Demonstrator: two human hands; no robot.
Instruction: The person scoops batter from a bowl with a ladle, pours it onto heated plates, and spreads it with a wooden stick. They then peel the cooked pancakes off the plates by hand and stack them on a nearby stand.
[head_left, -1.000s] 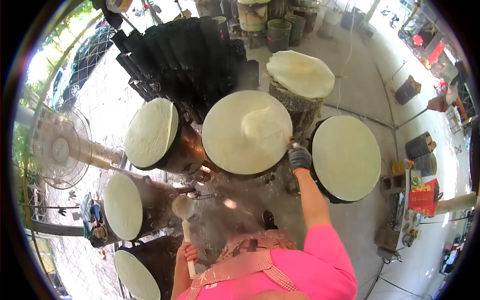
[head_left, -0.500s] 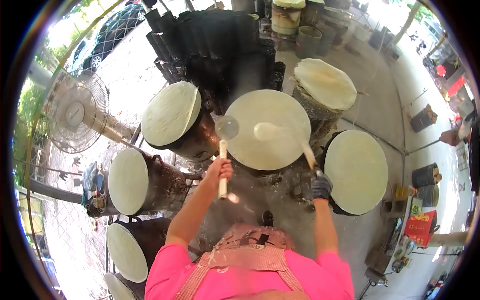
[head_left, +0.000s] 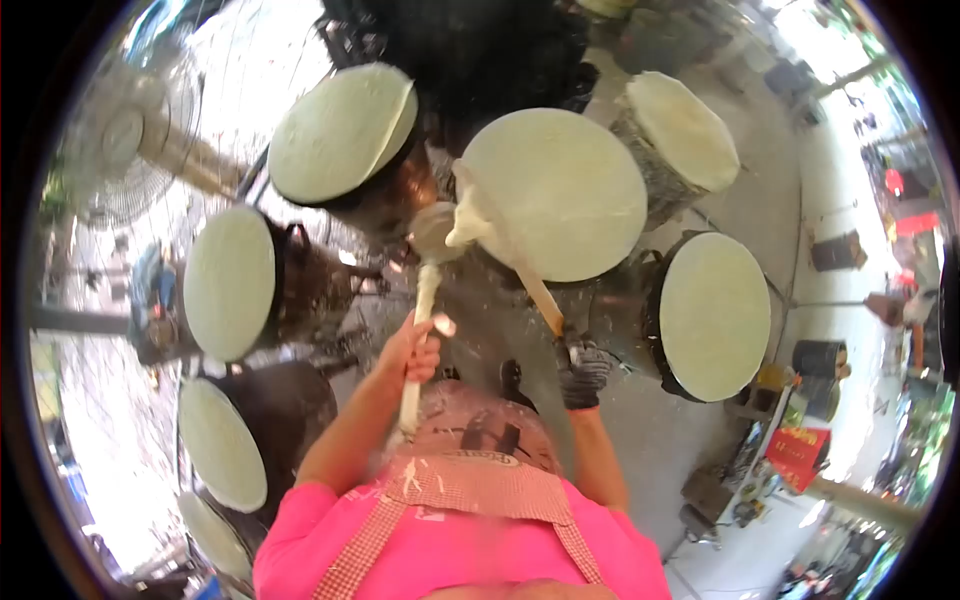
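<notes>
My bare left hand (head_left: pixel 408 352) is wrapped round the pale handle of a round-headed ladle (head_left: pixel 435 230), its head at the lower left rim of the middle round pan. My right hand (head_left: pixel 582 372), in a dark glove, grips a long wooden spatula (head_left: pixel 537 288) that slants up and left over that pan. A thick white clump of batter (head_left: pixel 468 224) hangs off the pan's left edge by the spatula's far end, right next to the ladle head. A smooth pale layer of batter (head_left: pixel 560 195) covers the middle pan.
More drum-shaped stoves ring me, topped by pale round sheets (head_left: pixel 343 130), (head_left: pixel 228 285), (head_left: pixel 716 315) and a peeling one (head_left: pixel 685 130). Dark blackened cylinders (head_left: pixel 460 60) stand behind. A fan (head_left: pixel 125 135) is at far left, a red bag (head_left: pixel 797 457) at right.
The spatula has swung from the pan's middle to its left edge, my right hand moving left. Batter now hangs beside the ladle. The ladle sits lower and slightly left, and the view has shifted.
</notes>
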